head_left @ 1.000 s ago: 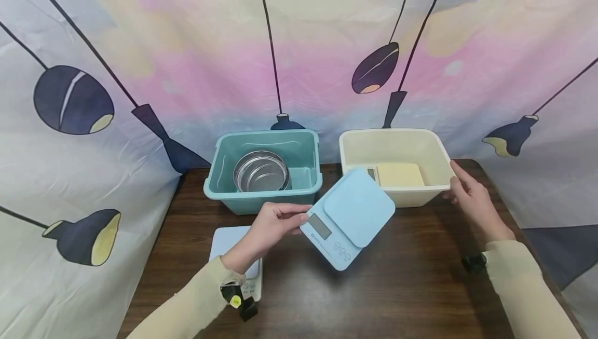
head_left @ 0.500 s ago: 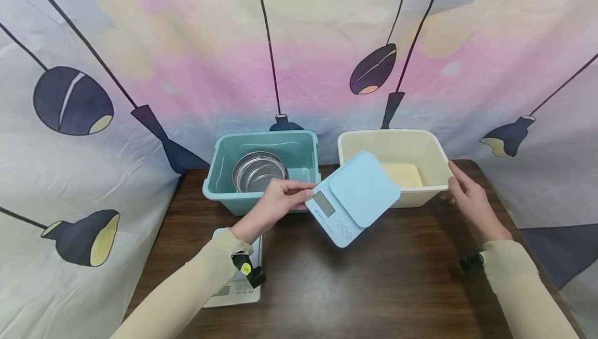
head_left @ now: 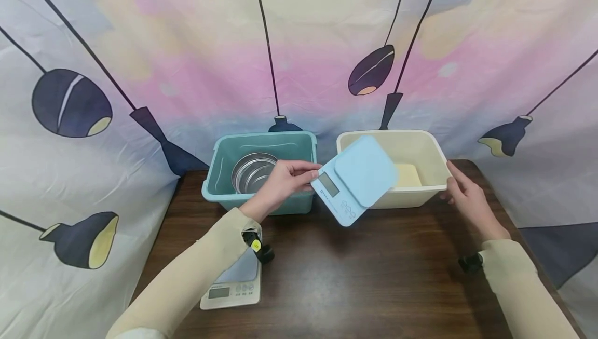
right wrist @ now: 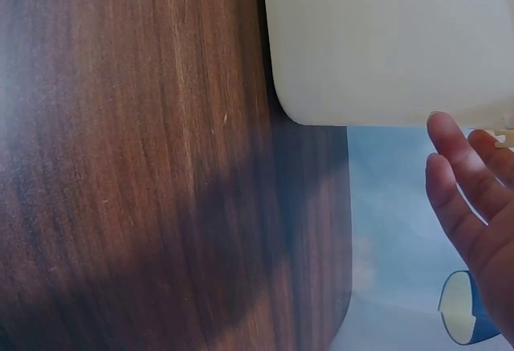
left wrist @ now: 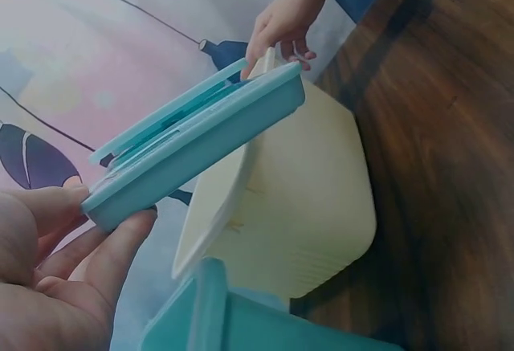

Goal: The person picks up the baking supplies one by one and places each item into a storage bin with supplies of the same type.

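My left hand (head_left: 286, 182) pinches a light blue kitchen scale (head_left: 364, 173) by its display-side corner, tilted in the air over the near left part of the cream bin (head_left: 397, 199). In the left wrist view the blue scale (left wrist: 201, 138) is seen edge-on between thumb and fingers of the left hand (left wrist: 72, 263). A pale yellow item (head_left: 408, 175) lies in the cream bin, partly hidden by the scale. My right hand (head_left: 474, 204) holds the bin's right rim; in the right wrist view the hand's (right wrist: 482, 190) lower fingers are loosely bent beside the bin wall (right wrist: 385, 46).
A teal bin (head_left: 261, 201) stands left of the cream one, with round metal pans (head_left: 252, 173) inside. Another scale, white with a blue-grey top (head_left: 233, 292), lies on the wooden table (head_left: 355, 282) under my left forearm. A patterned cloth (head_left: 187, 69) hangs behind.
My left hand has carried the blue scale up and away from me, slightly right, so it covers more of the cream bin. The right hand stays at the rim.
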Demonstrator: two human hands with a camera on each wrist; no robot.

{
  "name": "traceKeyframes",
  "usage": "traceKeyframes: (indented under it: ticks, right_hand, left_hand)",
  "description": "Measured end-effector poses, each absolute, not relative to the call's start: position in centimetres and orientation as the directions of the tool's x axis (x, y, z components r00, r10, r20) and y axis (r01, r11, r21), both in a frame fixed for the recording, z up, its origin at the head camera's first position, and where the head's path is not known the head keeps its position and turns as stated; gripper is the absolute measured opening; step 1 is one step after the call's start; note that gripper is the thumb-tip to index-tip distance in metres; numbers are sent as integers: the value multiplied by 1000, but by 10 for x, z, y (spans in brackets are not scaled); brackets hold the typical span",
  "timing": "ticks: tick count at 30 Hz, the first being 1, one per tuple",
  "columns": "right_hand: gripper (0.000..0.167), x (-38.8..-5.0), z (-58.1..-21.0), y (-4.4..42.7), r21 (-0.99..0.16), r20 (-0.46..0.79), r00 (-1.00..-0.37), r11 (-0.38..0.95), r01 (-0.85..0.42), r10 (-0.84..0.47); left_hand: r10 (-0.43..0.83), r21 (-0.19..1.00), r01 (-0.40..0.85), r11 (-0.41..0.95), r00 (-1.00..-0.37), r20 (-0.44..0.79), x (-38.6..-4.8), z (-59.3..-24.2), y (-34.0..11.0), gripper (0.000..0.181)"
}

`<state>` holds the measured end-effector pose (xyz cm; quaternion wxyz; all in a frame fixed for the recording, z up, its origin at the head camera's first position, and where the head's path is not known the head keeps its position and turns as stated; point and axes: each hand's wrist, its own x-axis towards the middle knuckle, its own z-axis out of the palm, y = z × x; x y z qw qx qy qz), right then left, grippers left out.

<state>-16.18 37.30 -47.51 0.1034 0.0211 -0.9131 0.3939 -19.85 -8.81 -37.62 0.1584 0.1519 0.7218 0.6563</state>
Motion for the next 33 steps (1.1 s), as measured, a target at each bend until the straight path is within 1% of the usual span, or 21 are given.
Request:
traceKeyframes:
  ticks: [16, 23, 27, 33]
  right_hand:
    - [53, -163, -477, 374, -719, 209, -977, 684, -123, 45]
    - [53, -162, -476, 373, -723, 213, -976, 679, -126, 46]
    - [53, -161, -476, 373, -723, 218, -975, 679, -127, 51]
    - [53, -161, -476, 372, -729, 215, -975, 673, -124, 53]
  left_hand:
    - [420, 990, 37, 135, -907, -23, -238, -361, -59, 29]
    - [416, 994, 45, 97, -909, 0, -255, -352, -45, 28]
    - [422, 989, 77, 123, -906, 19, -264, -348, -37, 28]
    - [437, 981, 98, 165, -899, 16, -278, -351, -23, 29]
